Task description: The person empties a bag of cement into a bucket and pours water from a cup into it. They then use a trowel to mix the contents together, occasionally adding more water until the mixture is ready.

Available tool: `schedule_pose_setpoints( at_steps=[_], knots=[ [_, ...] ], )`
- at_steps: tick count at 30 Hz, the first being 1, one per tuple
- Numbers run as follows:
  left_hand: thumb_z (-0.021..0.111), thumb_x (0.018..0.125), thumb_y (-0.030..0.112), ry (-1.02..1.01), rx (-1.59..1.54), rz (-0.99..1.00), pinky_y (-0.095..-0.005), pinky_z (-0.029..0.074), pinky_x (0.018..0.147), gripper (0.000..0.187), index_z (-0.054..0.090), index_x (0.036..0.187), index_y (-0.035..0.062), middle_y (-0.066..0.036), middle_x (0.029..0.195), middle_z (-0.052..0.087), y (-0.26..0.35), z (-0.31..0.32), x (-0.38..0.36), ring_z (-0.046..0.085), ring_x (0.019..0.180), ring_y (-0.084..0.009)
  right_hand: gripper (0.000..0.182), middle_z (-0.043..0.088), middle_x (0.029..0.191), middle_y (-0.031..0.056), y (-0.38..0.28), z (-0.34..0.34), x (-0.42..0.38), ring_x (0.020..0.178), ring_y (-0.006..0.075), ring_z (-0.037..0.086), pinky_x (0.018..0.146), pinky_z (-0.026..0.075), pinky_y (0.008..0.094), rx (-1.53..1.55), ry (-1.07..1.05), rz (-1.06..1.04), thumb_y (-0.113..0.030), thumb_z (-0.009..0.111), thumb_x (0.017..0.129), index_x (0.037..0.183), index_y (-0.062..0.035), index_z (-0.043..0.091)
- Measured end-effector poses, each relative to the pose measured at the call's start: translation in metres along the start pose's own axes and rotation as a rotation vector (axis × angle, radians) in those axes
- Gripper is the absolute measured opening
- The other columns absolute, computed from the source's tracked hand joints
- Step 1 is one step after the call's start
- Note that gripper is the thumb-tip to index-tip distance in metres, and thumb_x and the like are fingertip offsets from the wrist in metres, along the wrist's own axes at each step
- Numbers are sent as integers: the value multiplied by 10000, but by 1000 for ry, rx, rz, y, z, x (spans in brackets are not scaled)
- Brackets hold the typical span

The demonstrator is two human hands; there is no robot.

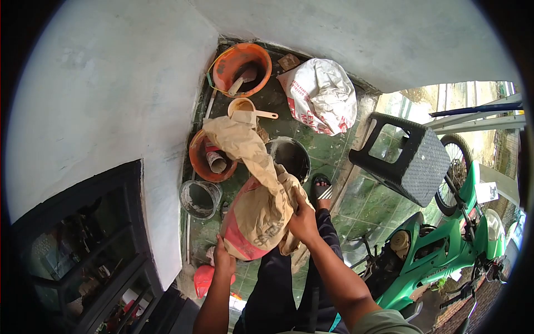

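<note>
Two hands (303,222) hold sack (256,217) by edges.

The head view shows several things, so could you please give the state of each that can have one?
Brown paper sack: crumpled, right hand gripping its side, left hand at its lower end
Upper orange bucket: open, trowel inside
Lower orange bucket: open, tube-like thing inside
Grey bucket: open, smeared
Black bucket: open, partly hidden
Yellow scoop: open side up
White sack: crumpled
Black stool: upright
Green motorcycle: standing
</note>
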State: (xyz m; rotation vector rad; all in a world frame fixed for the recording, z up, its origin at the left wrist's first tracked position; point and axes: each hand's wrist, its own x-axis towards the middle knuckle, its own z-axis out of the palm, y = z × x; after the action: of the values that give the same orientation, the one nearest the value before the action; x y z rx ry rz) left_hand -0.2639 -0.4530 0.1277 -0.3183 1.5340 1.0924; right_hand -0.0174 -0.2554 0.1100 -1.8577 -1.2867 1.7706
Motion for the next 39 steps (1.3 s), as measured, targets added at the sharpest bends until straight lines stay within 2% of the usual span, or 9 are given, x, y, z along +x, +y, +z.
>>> schedule_pose_setpoints(
  at_steps=[6, 14, 17, 27, 29, 30, 31, 35, 39],
  knots=[
    [322, 1131, 544, 33, 2, -30, -447, 314, 1257, 719, 359, 1587, -11, -150, 1616, 449, -8, -15, -29, 438, 1485, -284, 772, 705, 904, 283, 23, 0, -28, 805, 391, 705, 809, 549, 427, 11, 27, -13, -34, 617, 890, 1623, -120, 391],
    [401, 1132, 496, 75, -51, -1, -399, 415, 1173, 614, 477, 1499, 9, -119, 1489, 580, -15, 5, -61, 563, 1364, -239, 733, 721, 984, 313, 45, -8, -39, 897, 415, 737, 845, 549, 462, -72, 89, -191, -52, 604, 889, 1599, -98, 425],
    [370, 1124, 538, 93, 20, -32, -432, 369, 1211, 688, 424, 1541, -6, -140, 1560, 512, -21, 2, -52, 494, 1435, -271, 680, 721, 1001, 325, 30, -21, -30, 976, 442, 732, 895, 550, 446, -99, -23, 136, -117, 606, 909, 1573, -92, 464],
    [435, 1113, 517, 352, 275, -91, -373, 496, 1000, 665, 558, 1395, -73, -147, 1336, 656, 9, 88, -14, 651, 1177, -236, 473, 671, 1181, 367, 94, -20, 68, 1165, 503, 643, 1004, 509, 464, -70, -80, 202, -303, 539, 983, 1374, -74, 673],
    [443, 1109, 530, 347, 274, -90, -367, 516, 974, 657, 560, 1414, -40, -127, 1317, 671, 14, 110, -1, 667, 1159, -232, 422, 765, 1090, 233, 101, -25, 95, 997, 299, 733, 873, 541, 385, -134, -155, 218, -301, 618, 993, 1241, 30, 698],
    [447, 1107, 537, 345, 272, -89, -364, 526, 961, 653, 561, 1424, -24, -117, 1308, 679, 16, 119, 4, 675, 1150, -230, 327, 752, 1010, 223, 151, -22, 122, 934, 342, 734, 828, 559, 408, -608, -293, -363, -258, 615, 978, 1183, -21, 711],
    [441, 1109, 527, 354, 286, -85, -368, 520, 963, 653, 568, 1409, -38, -124, 1297, 680, 16, 126, 12, 675, 1141, -234, 277, 732, 998, 232, 151, -27, 137, 913, 376, 726, 798, 571, 420, -742, -399, -407, -227, 624, 950, 1149, -53, 705],
    [420, 1106, 542, 386, 337, -69, -378, 511, 951, 687, 597, 1354, -74, -144, 1217, 695, 19, 156, 44, 683, 1087, -243, 187, 734, 905, 229, 125, -30, 159, 790, 344, 723, 676, 558, 426, -413, -378, 101, -180, 644, 917, 1003, -53, 753],
    [409, 1099, 573, 396, 397, -78, -378, 532, 863, 707, 601, 1323, -69, -159, 1148, 701, 29, 194, 71, 718, 960, -255, 345, 740, 970, 247, 105, -37, 191, 872, 338, 727, 700, 532, 445, -70, -263, 591, -315, 656, 913, 1046, -10, 746]
  ],
)
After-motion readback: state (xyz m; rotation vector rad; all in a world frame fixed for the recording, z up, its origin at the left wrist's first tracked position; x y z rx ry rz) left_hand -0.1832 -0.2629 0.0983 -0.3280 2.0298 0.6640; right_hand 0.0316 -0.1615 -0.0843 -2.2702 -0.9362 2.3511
